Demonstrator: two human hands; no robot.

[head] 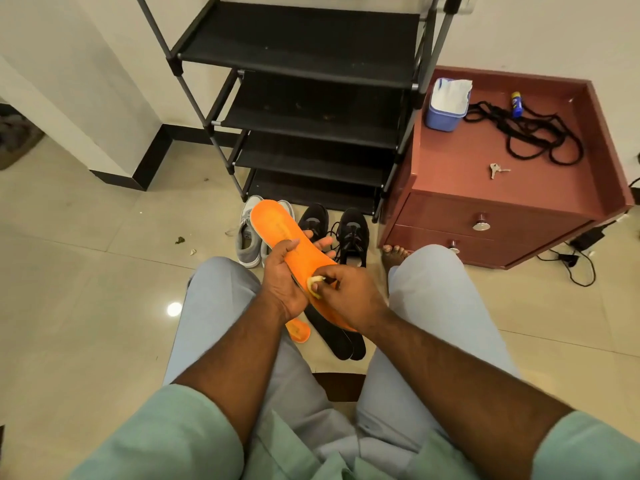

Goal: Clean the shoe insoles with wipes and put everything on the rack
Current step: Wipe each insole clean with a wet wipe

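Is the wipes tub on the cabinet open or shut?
Open: white wipes stick up out of the blue wipes tub with no lid over them.

Person seated, seen from above. Short sleeves (162, 441), pale mint green, loose cut, ending above the elbows; same cloth shows across the lap edge. Forearms bare. Trousers (446, 306) light blue-grey, soft fabric, faint creases over both thighs. One bare foot (394, 252) visible, no footwear. No watch, no rings seen.

Red-brown two-drawer cabinet (491, 216), right of scene: on its top, a tangled black cord (533, 133), a small blue-and-yellow tube (516, 104) and keys (496, 170). Black cables (575, 265) trail across the tiled floor (86, 271) at its right.
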